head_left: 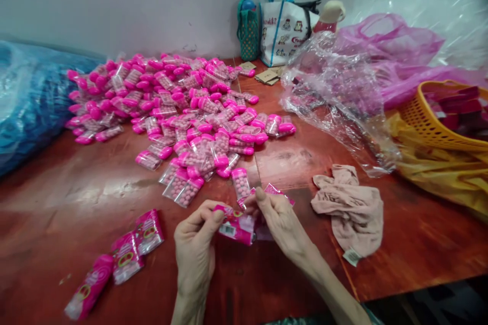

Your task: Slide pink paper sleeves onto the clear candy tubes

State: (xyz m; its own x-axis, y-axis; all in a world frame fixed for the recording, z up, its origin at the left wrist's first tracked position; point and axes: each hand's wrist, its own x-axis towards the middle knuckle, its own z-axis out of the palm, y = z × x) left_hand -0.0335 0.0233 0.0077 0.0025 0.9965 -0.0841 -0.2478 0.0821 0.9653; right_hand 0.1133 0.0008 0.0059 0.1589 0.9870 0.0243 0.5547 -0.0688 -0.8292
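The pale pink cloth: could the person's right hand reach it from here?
Probably yes: the cloth lies close by, to the right of the right hand, with nothing visible standing between them.

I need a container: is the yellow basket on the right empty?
The yellow basket is not empty: dark red pieces show inside it. How full, I cannot tell; the picture's edge cuts it off.

Barcode [228,230] on the pink packet [244,227], too small for reading
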